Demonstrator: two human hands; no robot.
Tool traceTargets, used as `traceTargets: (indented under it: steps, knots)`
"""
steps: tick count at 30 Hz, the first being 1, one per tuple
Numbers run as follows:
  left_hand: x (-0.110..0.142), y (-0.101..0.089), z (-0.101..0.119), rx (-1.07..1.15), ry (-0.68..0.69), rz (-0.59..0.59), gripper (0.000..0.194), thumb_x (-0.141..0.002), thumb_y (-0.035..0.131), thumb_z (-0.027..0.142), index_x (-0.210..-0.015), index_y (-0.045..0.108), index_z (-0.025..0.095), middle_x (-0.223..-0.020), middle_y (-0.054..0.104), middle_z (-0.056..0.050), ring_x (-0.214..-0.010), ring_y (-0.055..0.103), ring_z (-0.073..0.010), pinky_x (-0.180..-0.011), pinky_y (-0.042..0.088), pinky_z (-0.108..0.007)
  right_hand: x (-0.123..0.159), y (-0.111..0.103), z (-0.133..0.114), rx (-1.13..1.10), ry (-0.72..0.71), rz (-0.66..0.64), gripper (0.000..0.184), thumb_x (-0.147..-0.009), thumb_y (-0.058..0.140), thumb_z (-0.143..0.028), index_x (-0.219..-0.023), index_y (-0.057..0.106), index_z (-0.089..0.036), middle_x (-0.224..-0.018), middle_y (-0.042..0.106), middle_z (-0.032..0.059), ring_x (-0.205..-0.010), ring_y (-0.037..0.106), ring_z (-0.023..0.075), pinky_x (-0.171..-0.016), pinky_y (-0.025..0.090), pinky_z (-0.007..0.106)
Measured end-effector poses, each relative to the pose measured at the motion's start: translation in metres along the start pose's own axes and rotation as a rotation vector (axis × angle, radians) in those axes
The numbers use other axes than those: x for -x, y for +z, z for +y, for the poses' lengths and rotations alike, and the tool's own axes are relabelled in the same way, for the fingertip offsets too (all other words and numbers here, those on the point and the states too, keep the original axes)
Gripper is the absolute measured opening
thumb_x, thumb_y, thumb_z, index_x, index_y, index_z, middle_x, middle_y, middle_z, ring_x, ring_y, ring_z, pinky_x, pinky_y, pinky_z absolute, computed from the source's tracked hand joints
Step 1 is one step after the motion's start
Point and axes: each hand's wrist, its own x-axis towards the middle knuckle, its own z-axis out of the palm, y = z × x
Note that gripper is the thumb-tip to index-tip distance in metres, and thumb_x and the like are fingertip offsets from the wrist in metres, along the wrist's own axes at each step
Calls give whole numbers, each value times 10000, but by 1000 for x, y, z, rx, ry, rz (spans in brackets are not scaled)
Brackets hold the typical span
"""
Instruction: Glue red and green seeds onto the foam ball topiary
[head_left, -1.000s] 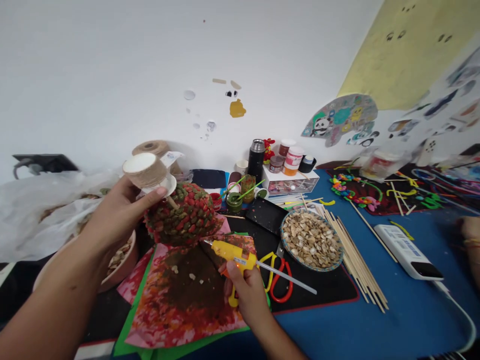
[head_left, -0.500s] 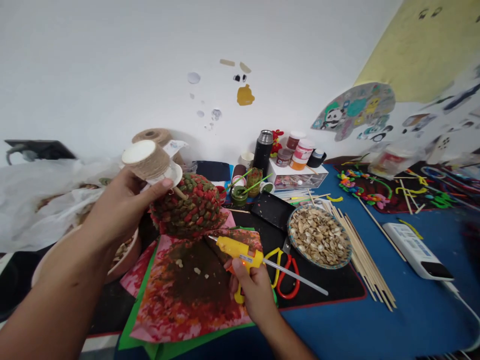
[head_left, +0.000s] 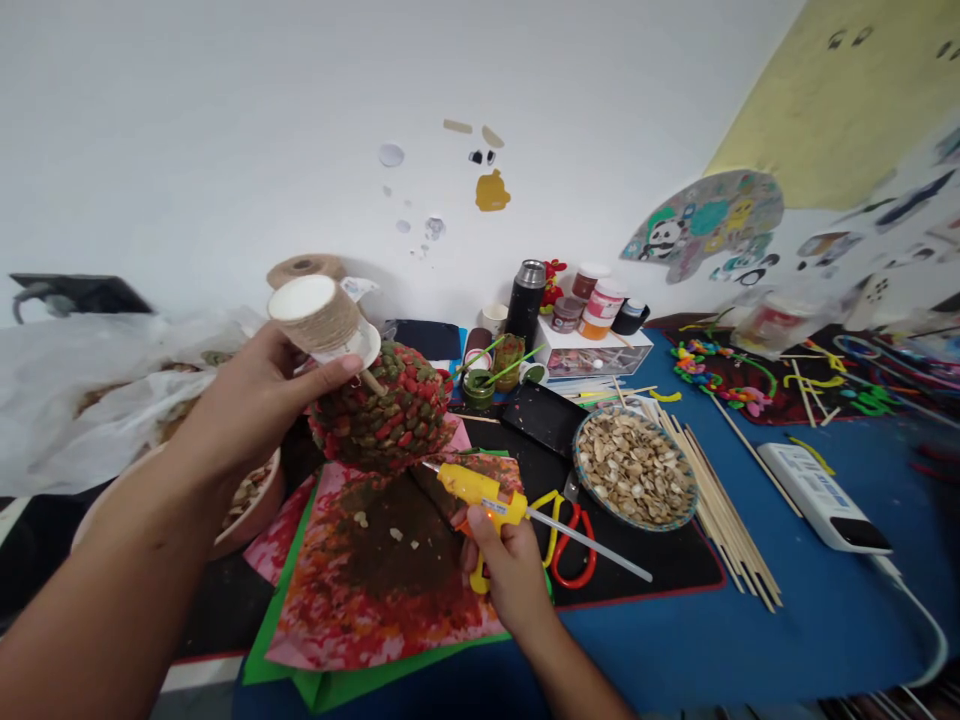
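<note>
My left hand is closed on a twine-wrapped white cup, held tilted above the table. A short wooden stick joins the cup to a ball covered in red and green seeds, which hangs just right of my fingers. My right hand grips a yellow glue gun with a clear glue stick poking out behind. Its nozzle points up-left, close under the seed ball. Below lies paint-stained paper on green sheets.
A bowl of pale seeds sits right of the gun, with red and yellow scissors and a bundle of wooden skewers beside it. Paint jars, a black flask, a twine spool and a white power strip stand farther off.
My left hand has carried the cup and seed ball slightly right. The glue gun's nozzle has come closer to the ball's underside. The camera view has shifted a little.
</note>
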Motion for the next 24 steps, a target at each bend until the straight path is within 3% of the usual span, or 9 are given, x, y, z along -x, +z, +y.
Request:
traceTargets:
  steps: [6,12,19,24]
  knots:
    - [-18,-10,6,91,6,-96,694,-707,1042,532,-1285,835,207,-1403,852,-142,-1370,722,-423,-1316,465,-616,2,0,-2,29,3,6,840,-889,728,-993,-917,816,-159,-499,618,-14,-420,584,157,-442,438,234]
    - [-31,-21,3,139,-45,-172,738,-670,1051,487,-1318,838,205,-1264,886,-128,-1295,746,-404,-1246,514,-566,5,3,-3,-24,0,27,830,-871,765,-985,-906,816,-158,-490,605,-28,-418,549,134,-460,417,221]
    - [-28,-28,-3,62,-66,-189,667,-678,1045,510,-1256,854,237,-1378,861,-135,-1323,742,-428,-1235,530,-572,-1,6,12,-62,-3,66,852,-850,762,-1008,-866,810,-158,-437,528,-51,-374,470,110,-425,319,207]
    - [-26,-32,-7,18,-71,-178,679,-644,1051,477,-1253,851,254,-1379,865,-117,-1305,753,-426,-1229,539,-565,2,0,11,-41,-7,3,801,-915,766,-951,-889,815,-152,-466,568,-35,-414,517,119,-468,368,213]
